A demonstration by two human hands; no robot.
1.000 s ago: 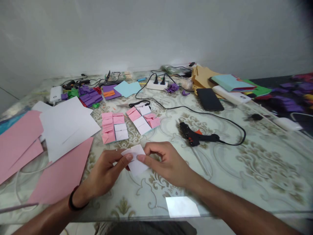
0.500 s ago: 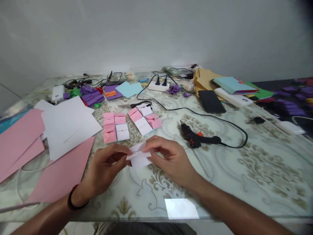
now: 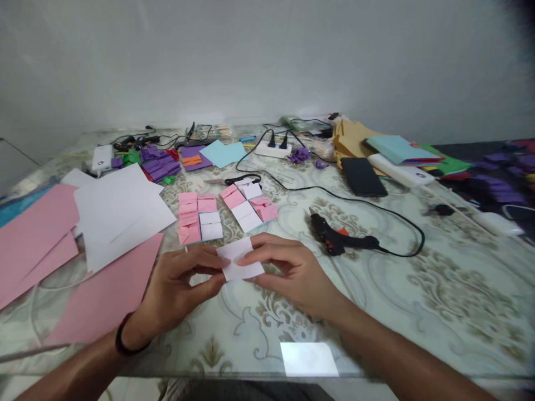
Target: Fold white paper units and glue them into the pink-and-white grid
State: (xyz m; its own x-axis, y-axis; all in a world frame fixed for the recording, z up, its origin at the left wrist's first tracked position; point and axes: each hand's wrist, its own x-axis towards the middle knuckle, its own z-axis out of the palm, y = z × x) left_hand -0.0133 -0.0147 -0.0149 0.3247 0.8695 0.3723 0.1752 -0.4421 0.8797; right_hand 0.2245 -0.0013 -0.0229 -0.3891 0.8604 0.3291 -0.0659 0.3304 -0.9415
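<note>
Between my two hands a small white piece of paper (image 3: pixel 241 259) is held above the table, its face turned toward me. My left hand (image 3: pixel 186 278) pinches its left edge, fingers closed. At the right side, my right hand (image 3: pixel 288 267) grips it with fingertips lying on the paper's face and thumb below. Just beyond my hands lie a pink-and-white folded paper panel (image 3: pixel 199 217) and a similar folded panel (image 3: pixel 247 205). Another small white paper piece (image 3: pixel 309 359) rests near the table's front edge.
A black glue gun (image 3: pixel 343 236) with its cord lies to the right. Large white sheets (image 3: pixel 121 217) and pink sheets (image 3: pixel 111 295) cover the left. Behind are scissors (image 3: pixel 242 179), a power strip (image 3: pixel 273 148), a black phone-like slab (image 3: pixel 363 176) and a coloured paper stack (image 3: pixel 405 150).
The folded-looking paper with raised flaps now shows a flatter, smooth face between my hands. My right fingers have shifted onto that face. The view has moved slightly.
</note>
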